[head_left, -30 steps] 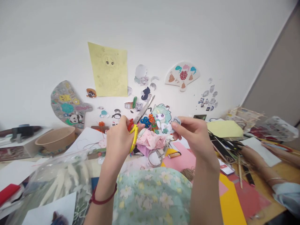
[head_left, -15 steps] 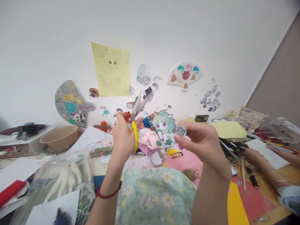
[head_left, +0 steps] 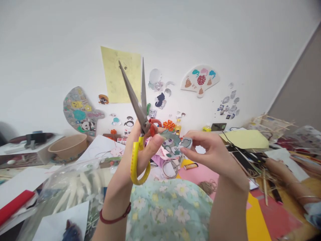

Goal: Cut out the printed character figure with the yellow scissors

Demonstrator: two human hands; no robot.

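My left hand [head_left: 145, 144] is closed around a pair of scissors [head_left: 143, 124] with yellow and red handles. Their blades point up and stand apart. A paper cutout [head_left: 171, 142] of a green-maned unicorn figure is pinched by its grey tail end between the thumb and fingers of my right hand [head_left: 209, 150]. My left thumb reaches the cutout's upper left edge; whether it grips the paper I cannot tell. The cutout is tilted and partly shaded, right of the scissors.
A clear bag [head_left: 77, 187] of white pieces lies at left near a round bowl [head_left: 67, 144]. Pink paper [head_left: 200, 169], twine [head_left: 207, 187] and a wire ring [head_left: 170, 168] are beyond my lap. Another person's arm [head_left: 286, 174] rests at right.
The scissors swung upright and their blades spread apart, turning towards me. My left hand moved right to the cutout. The cutout tilted, and my right hand shifted slightly left.
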